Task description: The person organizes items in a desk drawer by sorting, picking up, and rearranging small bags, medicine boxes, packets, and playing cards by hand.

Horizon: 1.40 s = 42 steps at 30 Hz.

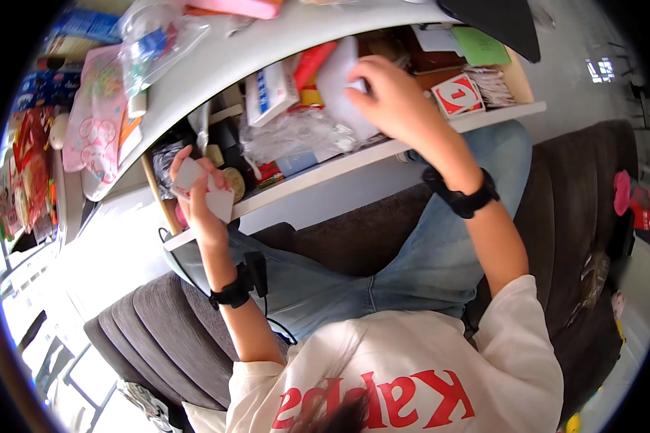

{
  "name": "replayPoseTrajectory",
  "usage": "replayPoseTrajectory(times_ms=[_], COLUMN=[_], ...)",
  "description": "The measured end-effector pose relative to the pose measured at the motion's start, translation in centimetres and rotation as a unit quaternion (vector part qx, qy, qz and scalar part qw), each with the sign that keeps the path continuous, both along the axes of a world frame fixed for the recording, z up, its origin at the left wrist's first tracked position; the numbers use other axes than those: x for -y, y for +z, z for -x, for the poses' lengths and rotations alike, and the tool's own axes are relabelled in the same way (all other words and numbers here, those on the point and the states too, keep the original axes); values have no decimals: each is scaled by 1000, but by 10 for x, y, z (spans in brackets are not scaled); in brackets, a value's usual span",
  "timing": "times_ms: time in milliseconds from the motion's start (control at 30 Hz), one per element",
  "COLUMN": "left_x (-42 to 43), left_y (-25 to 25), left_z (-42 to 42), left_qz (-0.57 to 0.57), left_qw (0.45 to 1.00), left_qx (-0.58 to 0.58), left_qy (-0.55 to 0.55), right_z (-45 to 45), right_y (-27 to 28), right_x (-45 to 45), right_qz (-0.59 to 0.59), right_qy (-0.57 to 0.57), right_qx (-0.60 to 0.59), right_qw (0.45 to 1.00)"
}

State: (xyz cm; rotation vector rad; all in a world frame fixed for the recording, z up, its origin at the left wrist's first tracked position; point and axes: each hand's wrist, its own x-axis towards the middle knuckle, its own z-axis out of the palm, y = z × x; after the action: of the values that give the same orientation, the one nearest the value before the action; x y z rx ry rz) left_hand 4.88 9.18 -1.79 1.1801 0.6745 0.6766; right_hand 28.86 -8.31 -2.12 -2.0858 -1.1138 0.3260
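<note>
My left hand (208, 206), over the left end of the open drawer (318, 167), is closed around a white card (222, 203) with some red print. It may be more than one card. A round gold-coloured object (234, 184) lies just beside it. My right hand (391, 97) hovers over the drawer's middle with thumb and fingers curled together. What sits between those fingertips is too small and blurred to name. Close to them lies a pale translucent sheet or pouch (337, 86). Right of that hand is a white-and-red box with a figure 1 (458, 96).
The drawer also holds a white box with blue lettering (271, 94), crumpled clear plastic (296, 133), a green card (482, 46) and a stack of paper packets (491, 85). Above it is the white desktop (249, 36), bearing a pink bag (97, 115). A grey sofa (166, 325) surrounds my legs.
</note>
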Motion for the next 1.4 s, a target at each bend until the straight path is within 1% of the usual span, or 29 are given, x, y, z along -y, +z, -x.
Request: replayPoseTrajectory(times_ms=[33,67,133,200,233,267,333,433,467,533,567,600,667,700,733,767,800,867,900,933,967,1000,1067,1100,1133,1200,1267,1300,1400], left_x=[-1,0,0,-4,-5,-6,-14,-26,-28,-32,-34,-36,-36,-39,-41,-43,-45,-46,-50,-53,-57,-61,-66,-68,-69,-70,-69,-68,-71], left_y=[0,1,5,9,14,21,29,40,41,40,35,34,37,36,42,45,47,50,50,46,46,47,45,44,44,44,47,50,46], left_z=[1,3,9,23,31,41,62,89,96,104,107,105,93,84,73,59,45,19,11,3,-4,-10,-16,-18,-18,-20,-20,-21,-19], left_qz=[7,14,38,66,70,74,63,47,52,64,80,85,94,90,76,32,-14,-127,-207,-295,-300,-304,-353,-359,-365,-385,-409,-404,-418], left_qw=[1000,1000,996,991,990,988,988,988,988,988,988,990,993,995,996,993,984,962,933,902,892,881,857,857,857,847,829,817,749], left_qx=[13,26,76,112,114,116,98,62,57,47,64,57,42,49,-1,-40,-78,-165,-219,-250,-278,-305,-325,-320,-316,-321,-336,-365,-460], left_qy=[3,8,9,33,51,68,101,130,133,136,112,94,54,1,-55,-108,-160,-177,-197,-193,-194,-195,-187,-183,-179,-179,-180,-189,-231], right_z=[0,4,26,55,71,86,112,121,120,111,103,94,78,75,74,71,69,73,78,81,83,83,79,80,81,85,87,88,89], right_y=[4,4,21,37,33,32,26,9,9,19,23,22,38,29,12,-3,-14,-16,-12,-1,7,12,18,11,11,4,0,0,7], right_x=[4,5,-5,-31,-46,-64,-101,-139,-145,-150,-153,-152,-156,-153,-146,-140,-142,-145,-147,-149,-150,-148,-143,-142,-141,-140,-139,-139,-138], right_qz=[42,71,89,56,-6,-23,-67,19,60,52,63,62,222,189,156,122,117,88,117,144,169,157,132,85,129,119,110,105,139], right_qy=[-16,-28,20,131,188,228,288,353,372,416,416,359,267,272,273,272,306,349,355,357,357,371,399,428,435,453,452,453,458], right_qx=[52,167,242,183,186,183,224,278,259,210,206,157,88,126,163,200,167,108,34,-41,-116,-140,-187,-182,-199,-153,-159,-161,-167], right_qw=[998,983,966,973,964,956,929,893,889,883,883,918,933,935,935,933,930,927,927,922,911,904,888,881,869,870,871,871,862])
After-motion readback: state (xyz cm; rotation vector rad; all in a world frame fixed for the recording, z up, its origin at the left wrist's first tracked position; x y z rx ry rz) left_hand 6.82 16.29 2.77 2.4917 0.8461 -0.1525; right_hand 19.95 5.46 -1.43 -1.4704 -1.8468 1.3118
